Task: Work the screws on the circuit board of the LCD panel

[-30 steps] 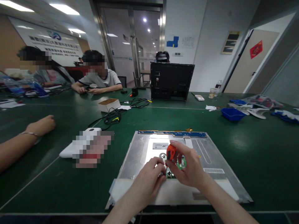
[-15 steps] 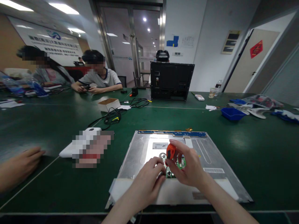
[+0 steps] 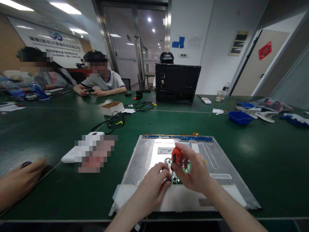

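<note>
A flat metal display panel [image 3: 142, 161] lies before me with its back facing up. Along its far edge runs a blue circuit strip [image 3: 164, 137], and a small green circuit board [image 3: 176, 181] sits near its middle. My right hand [image 3: 196, 169] grips the red and black handle of a screwdriver [image 3: 176, 155], held upright with its shaft pointing down at the green board. My left hand [image 3: 154, 183] rests on the panel, its fingers curled together around the area of the screwdriver's tip. Whatever the left fingertips pinch is hidden.
Another person's hand [image 3: 26, 177] rests on the table at left, near a white device [image 3: 79, 149]. Beyond are an open cardboard box [image 3: 112, 108], black cables [image 3: 116, 121], an upright black monitor housing [image 3: 178, 84] and a blue tray [image 3: 240, 118]. Other people sit across the table.
The other person's hand at the left has shifted slightly, and a dark object now shows at it. My hands and the screwdriver stay almost where they were.
</note>
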{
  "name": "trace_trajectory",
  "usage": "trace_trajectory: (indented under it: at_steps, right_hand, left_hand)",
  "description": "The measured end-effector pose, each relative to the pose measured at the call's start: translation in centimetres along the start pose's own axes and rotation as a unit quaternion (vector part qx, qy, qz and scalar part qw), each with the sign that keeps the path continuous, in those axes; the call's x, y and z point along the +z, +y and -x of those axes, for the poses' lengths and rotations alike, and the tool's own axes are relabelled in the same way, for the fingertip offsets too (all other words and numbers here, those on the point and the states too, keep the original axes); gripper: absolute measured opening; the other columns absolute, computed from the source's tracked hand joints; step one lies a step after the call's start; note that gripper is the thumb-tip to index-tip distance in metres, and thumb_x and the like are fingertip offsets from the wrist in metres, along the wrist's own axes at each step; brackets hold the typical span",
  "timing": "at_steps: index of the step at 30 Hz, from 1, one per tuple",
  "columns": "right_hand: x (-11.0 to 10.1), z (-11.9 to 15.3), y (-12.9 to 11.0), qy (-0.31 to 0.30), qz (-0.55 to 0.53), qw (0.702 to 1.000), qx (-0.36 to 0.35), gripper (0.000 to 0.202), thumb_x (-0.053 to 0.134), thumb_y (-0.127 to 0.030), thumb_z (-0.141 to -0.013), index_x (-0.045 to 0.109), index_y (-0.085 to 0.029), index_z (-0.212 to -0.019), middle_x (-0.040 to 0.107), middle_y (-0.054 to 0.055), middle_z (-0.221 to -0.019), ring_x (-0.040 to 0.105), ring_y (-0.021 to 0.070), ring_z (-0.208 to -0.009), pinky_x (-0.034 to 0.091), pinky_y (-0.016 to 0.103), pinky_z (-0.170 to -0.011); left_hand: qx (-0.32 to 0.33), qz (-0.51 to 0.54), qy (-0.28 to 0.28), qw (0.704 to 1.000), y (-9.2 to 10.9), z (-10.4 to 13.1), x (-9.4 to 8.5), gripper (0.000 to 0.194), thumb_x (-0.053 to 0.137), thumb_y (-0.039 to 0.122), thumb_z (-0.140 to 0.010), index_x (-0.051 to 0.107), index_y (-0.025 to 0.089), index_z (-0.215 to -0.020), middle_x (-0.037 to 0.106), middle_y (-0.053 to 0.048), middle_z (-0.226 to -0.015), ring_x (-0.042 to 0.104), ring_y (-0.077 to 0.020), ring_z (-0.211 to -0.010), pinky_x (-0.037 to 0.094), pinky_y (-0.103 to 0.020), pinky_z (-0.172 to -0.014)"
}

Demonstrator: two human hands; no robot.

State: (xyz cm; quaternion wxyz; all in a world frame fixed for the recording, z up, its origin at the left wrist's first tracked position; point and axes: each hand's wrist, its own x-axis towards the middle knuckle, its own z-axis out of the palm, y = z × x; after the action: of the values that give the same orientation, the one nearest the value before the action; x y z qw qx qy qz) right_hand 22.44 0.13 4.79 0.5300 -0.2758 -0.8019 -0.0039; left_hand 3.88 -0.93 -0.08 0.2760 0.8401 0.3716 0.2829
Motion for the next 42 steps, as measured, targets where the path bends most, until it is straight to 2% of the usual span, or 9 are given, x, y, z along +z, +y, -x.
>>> trace_trajectory:
  at_steps: [16, 27, 34, 42]
  right_hand:
    - [0.2, 0.2, 0.3, 0.001, 0.005, 1.000, 0.003, 0.043, 0.050, -0.025, -0.099, 0.038, -0.020, -0.140, 0.070, 0.001, -0.084, 0.059, 0.0110, -0.051, 0.049, 0.025, -0.048]
    - [0.3, 0.1, 0.3, 0.004, 0.000, 1.000, 0.007, 0.044, 0.051, -0.030, -0.100, 0.035, -0.023, -0.141, 0.068, 0.000, -0.082, 0.059, 0.0116, -0.050, 0.047, 0.024, -0.045]
    - [0.2, 0.1, 0.3, 0.001, -0.005, 1.000, 0.003, 0.042, 0.049, -0.030, -0.101, 0.036, -0.022, -0.141, 0.069, 0.000, -0.084, 0.060, 0.0118, -0.051, 0.048, 0.024, -0.046]
    - [0.0, 0.0, 0.1, -0.009, -0.002, 1.000, -0.002, 0.041, 0.045, -0.028, -0.102, 0.035, -0.021, -0.141, 0.068, 0.001, -0.082, 0.060, 0.0125, -0.051, 0.049, 0.025, -0.047]
  left_hand:
    - [0.009, -0.002, 0.005, 1.000, -0.3, 0.0, 0.3, 0.016, 0.048, 0.008, -0.087, 0.058, 0.019, -0.094, 0.059, -0.009, -0.110, 0.059, -0.0239, -0.098, 0.050, -0.037, -0.084]
    - [0.004, -0.001, -0.001, 1.000, 0.1, 0.0, -0.1, 0.017, 0.047, 0.007, -0.087, 0.057, 0.020, -0.090, 0.059, -0.009, -0.111, 0.059, -0.0234, -0.099, 0.051, -0.037, -0.085]
    - [-0.005, 0.010, -0.011, 1.000, 0.8, 0.1, -0.4, 0.020, 0.049, 0.005, -0.086, 0.058, 0.020, -0.097, 0.058, -0.009, -0.113, 0.058, -0.0236, -0.102, 0.050, -0.037, -0.089]
    - [-0.003, 0.002, 0.001, 1.000, 0.3, -0.1, -0.1, 0.016, 0.049, 0.005, -0.085, 0.056, 0.019, -0.088, 0.058, -0.008, -0.107, 0.058, -0.0228, -0.096, 0.051, -0.036, -0.084]
